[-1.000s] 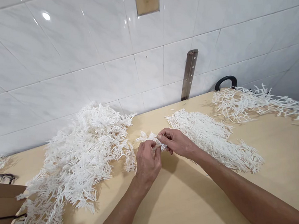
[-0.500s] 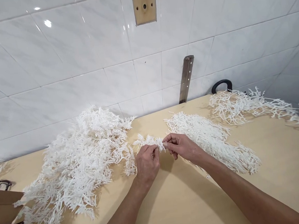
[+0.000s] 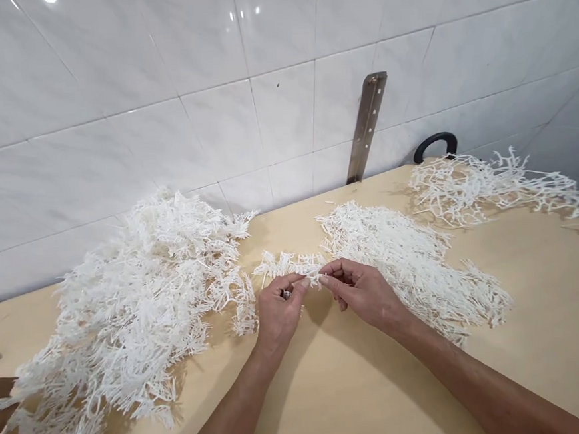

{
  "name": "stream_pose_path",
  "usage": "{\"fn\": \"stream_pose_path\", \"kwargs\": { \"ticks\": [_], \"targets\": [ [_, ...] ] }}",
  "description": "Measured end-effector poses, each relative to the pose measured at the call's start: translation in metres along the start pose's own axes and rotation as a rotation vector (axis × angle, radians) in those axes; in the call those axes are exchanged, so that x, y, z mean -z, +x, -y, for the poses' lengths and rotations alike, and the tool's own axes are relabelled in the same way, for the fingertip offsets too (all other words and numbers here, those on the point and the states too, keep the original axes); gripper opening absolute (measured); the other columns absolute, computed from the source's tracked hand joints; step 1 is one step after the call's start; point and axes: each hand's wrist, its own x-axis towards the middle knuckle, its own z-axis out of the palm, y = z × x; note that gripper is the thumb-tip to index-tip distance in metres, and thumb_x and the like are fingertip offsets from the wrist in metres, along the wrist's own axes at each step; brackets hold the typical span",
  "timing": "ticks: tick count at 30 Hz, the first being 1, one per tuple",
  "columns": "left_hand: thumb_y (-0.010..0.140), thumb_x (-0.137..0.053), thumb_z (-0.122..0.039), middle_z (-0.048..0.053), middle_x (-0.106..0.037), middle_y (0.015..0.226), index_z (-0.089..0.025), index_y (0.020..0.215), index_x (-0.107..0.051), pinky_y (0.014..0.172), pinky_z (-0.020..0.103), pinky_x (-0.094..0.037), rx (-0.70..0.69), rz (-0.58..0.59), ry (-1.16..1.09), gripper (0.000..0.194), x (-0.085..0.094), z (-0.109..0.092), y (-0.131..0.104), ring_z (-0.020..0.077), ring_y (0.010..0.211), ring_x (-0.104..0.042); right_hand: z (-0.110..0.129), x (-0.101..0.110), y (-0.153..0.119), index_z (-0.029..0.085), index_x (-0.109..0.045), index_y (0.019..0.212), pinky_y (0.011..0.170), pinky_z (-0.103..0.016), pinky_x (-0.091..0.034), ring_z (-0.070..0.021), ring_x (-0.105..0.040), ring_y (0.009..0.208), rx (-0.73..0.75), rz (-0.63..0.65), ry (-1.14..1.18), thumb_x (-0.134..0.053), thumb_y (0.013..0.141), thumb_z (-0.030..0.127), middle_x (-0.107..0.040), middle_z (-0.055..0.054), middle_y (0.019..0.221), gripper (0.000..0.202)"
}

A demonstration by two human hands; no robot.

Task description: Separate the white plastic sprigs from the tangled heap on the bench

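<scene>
Right hand (image 3: 366,291) shifted, pinching sprig (image 3: 309,267).

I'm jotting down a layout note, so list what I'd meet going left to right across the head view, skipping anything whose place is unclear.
Big fluffy white heap → left hand → right hand → loose branching white heap.

looks like glossy ceramic on the wall tiles (image 3: 284,120), dull-sheened metal on the upright strip (image 3: 365,131), smooth wood or laminate on the tabletop (image 3: 547,304), matt, bristly plastic in the white sprig (image 3: 286,264), left heap (image 3: 140,302) and right heap (image 3: 414,267).
</scene>
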Motion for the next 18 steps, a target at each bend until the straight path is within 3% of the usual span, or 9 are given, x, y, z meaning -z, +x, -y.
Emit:
{"fn": "stream_pose_path", "kwargs": {
  "ticks": [4, 10, 15, 18],
  "targets": [
    [0.073, -0.074, -0.043, -0.004, -0.052, 0.058, -0.015, 0.097, -0.076, 0.056, 0.025, -0.038, 0.087, -0.037, -0.042, 0.037, -0.002, 0.006, 0.001, 0.0103, 0.053, -0.044, -0.006, -0.004, 0.000, 0.019, -0.065, 0.100, 0.043, -0.025, -0.051, -0.0109, -0.054, 0.049, 0.010, -0.038, 0.044, -0.069, 0.083, 0.049, -0.066, -0.001, 0.074, 0.034],
    [0.077, -0.071, -0.043, -0.004, -0.050, 0.059, -0.016, 0.086, -0.071, 0.053, 0.024, -0.033, 0.076, -0.022, 0.010, 0.028, -0.001, 0.005, 0.000, 0.0097, 0.053, -0.041, -0.008, -0.005, 0.000, 0.019, -0.065, 0.093, 0.043, -0.024, -0.050, -0.0111, -0.054, 0.048, -0.027, -0.052, 0.018, -0.071, 0.082, 0.049, -0.062, 0.001, 0.064, 0.033],
    [0.088, -0.058, -0.045, -0.005, -0.035, 0.055, -0.018, 0.060, -0.051, 0.052, 0.024, -0.027, -0.043, 0.099, 0.020, 0.039, 0.003, -0.005, -0.002, 0.0096, 0.054, -0.034, -0.004, -0.007, -0.002, 0.019, -0.063, 0.085, 0.044, -0.023, -0.050, -0.0109, -0.054, 0.048, 0.008, -0.037, 0.029, -0.072, 0.081, 0.048, -0.060, 0.002, 0.061, 0.030],
    [0.088, -0.058, -0.045, -0.005, -0.031, 0.054, -0.018, 0.054, -0.039, 0.053, 0.025, -0.025, -0.099, 0.112, 0.069, 0.047, 0.004, -0.006, -0.002, 0.0096, 0.054, -0.032, -0.001, -0.008, -0.003, 0.019, -0.062, 0.084, 0.045, -0.023, -0.049, -0.0108, -0.054, 0.048, 0.036, -0.025, 0.027, -0.070, 0.083, 0.047, -0.059, 0.003, 0.060, 0.029]
  ]
}}
